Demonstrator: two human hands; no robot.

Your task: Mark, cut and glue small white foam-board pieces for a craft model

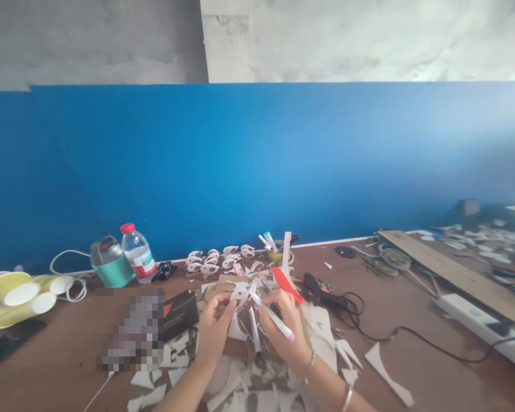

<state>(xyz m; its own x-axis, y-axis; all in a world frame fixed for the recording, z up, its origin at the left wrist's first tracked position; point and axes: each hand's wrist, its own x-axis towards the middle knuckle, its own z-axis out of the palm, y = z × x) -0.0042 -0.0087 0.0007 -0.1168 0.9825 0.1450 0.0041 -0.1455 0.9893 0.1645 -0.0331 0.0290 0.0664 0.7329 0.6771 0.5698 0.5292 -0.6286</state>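
Note:
Between the thumb and fingers of my left hand [214,326] is a small white paper cutout [240,294] with a dark spot and a leaf-like shape. My right hand [286,323] grips a white marker [280,325] with a pink end, its other end pointing at the cutout. Under and between the hands lies another white pen [254,332] with a dark end, among paper scraps [236,377]. Several finished-looking leaf-shaped white cutouts [208,262] with dark spots stand in rows behind my hands.
A glue gun [326,294] with a black cable lies right of my hands, near a red strip [286,285]. Behind is a pen holder [275,255]. Leftward are a water bottle [139,254], a green container [113,266], a black box [180,316] and paper cups [21,294]. A power strip [484,326] sits right.

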